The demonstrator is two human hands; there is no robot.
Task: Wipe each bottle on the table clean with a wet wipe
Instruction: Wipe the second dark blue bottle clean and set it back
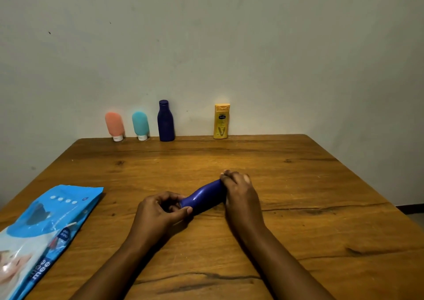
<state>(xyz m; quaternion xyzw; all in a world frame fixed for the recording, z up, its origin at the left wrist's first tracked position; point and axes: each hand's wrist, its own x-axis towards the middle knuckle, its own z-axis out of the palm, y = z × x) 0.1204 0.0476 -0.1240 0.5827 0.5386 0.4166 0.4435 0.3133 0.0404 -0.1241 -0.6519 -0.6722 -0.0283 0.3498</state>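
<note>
A dark blue bottle [205, 196] lies tilted on its side at the middle of the wooden table [298, 185]. My left hand [160, 210] grips its neck end, fingers curled round the cap. My right hand [238, 189] grips its base end; a bit of white shows at the fingertips, perhaps a wipe, though I cannot tell. Along the wall stand a pink tube [114, 125], a teal tube [140, 125], a second dark blue bottle [165, 122] and a yellow lotion bottle [221, 122].
A blue pack of wet wipes [46, 226] lies flat at the table's left front corner. The wall rises right behind the row of bottles. The table's right edge drops to the floor [413, 210].
</note>
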